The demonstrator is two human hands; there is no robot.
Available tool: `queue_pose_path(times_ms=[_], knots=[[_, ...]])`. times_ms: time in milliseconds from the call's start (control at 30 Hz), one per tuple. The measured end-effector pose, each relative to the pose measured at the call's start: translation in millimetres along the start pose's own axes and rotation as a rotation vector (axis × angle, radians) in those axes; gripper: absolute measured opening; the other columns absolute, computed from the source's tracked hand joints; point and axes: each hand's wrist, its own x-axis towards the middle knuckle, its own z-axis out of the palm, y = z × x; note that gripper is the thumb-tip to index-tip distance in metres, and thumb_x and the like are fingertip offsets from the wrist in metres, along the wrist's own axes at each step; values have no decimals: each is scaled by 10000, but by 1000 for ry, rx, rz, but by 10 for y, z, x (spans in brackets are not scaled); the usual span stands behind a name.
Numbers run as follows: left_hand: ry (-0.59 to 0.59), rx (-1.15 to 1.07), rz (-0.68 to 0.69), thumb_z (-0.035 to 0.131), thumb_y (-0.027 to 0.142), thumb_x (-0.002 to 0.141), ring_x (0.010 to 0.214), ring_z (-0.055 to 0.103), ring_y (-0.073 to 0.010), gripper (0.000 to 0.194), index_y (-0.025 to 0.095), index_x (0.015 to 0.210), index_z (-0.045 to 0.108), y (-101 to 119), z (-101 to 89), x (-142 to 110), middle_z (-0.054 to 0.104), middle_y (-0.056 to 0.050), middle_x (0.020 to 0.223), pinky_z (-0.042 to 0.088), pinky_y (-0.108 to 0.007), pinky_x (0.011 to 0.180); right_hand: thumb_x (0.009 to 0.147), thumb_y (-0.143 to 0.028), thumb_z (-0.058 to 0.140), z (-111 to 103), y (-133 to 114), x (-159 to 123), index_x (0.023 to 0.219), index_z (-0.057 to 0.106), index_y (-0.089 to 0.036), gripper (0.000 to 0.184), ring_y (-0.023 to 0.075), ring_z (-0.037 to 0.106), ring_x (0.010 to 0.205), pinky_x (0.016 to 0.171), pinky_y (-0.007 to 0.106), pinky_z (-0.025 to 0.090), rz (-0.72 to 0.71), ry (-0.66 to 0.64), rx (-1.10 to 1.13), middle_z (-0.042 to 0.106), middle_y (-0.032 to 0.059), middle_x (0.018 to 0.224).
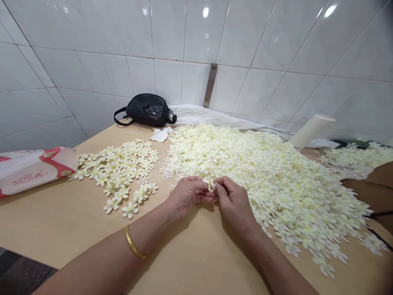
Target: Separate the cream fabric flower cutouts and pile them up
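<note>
My left hand point(190, 194) and my right hand point(235, 200) meet over the table in front of a big heap of artificial flowers point(245, 164). Between their fingertips is a small pale-yellow artificial flower point(209, 184), pinched from both sides. My fingers partly cover it, so whether it is one blossom or more cannot be seen. A gold bangle point(132, 243) circles my left wrist. To the left lies a smaller spread of similar flowers point(123, 164), with a single flower point(130, 209) at its near edge.
A red-and-white printed bag point(37, 170) lies at the left of the wooden table point(76, 229). Behind are a black handbag point(147, 108), a crumpled tissue point(161, 134) and a white roll point(311, 130). Brown material point(371, 192) stands at the right; a tiled wall point(168, 32) closes the back.
</note>
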Motion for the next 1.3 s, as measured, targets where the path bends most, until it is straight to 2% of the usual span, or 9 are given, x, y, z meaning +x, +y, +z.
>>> queue_pose_path(times_ms=[67, 200, 433, 667, 933, 1100, 1300], knots=[[-15, 4, -3, 611, 76, 616, 522, 575, -122, 105, 111, 602, 513, -6, -10, 5, 580, -44, 544, 497, -253, 558, 826, -244, 403, 9, -6, -8, 701, 517, -172, 184, 105, 455, 505, 500, 222, 355, -75, 30, -122, 513, -19, 561], [-8, 37, 3, 618, 57, 606, 519, 575, -115, 118, 111, 611, 513, -7, -3, 0, 577, -38, 533, 493, -241, 561, 826, -220, 394, 17, -3, -8, 699, 517, -169, 184, 105, 458, 510, 506, 217, 342, -129, 40, -199, 519, -18, 565], [8, 39, 5, 593, 11, 596, 493, 576, -117, 162, 124, 640, 485, -8, 18, -4, 579, -33, 517, 487, -235, 529, 839, -227, 373, 3, -20, -12, 686, 516, -176, 216, 112, 479, 528, 510, 217, 342, -84, -2, -140, 552, -7, 587], [-57, 16, 0, 600, 69, 625, 516, 580, -122, 121, 126, 643, 495, -13, 21, -17, 580, -30, 560, 502, -262, 550, 823, -215, 382, -7, -13, -10, 701, 521, -171, 190, 110, 462, 517, 513, 220, 340, -138, 41, -199, 529, -9, 577], [72, 135, 70, 582, 75, 621, 481, 549, -106, 136, 142, 636, 465, -1, 37, -24, 561, -24, 511, 460, -223, 497, 828, -214, 381, -3, -25, -7, 705, 499, -176, 175, 110, 444, 501, 501, 222, 328, -116, 72, -206, 488, -21, 549], [90, 157, 124, 548, 37, 573, 411, 480, -86, 292, 198, 811, 495, 0, 41, -46, 521, 42, 462, 382, -188, 433, 830, -216, 373, -12, -21, -10, 699, 487, -181, 177, 108, 437, 488, 491, 223, 324, -107, 100, -196, 485, -23, 543], [19, 222, 63, 573, 124, 600, 416, 469, -88, 64, 135, 662, 584, -27, 31, -33, 509, 2, 467, 416, -241, 478, 828, -217, 366, -4, -8, -6, 701, 492, -178, 184, 109, 442, 498, 498, 225, 326, -148, 155, -251, 496, -14, 565]])
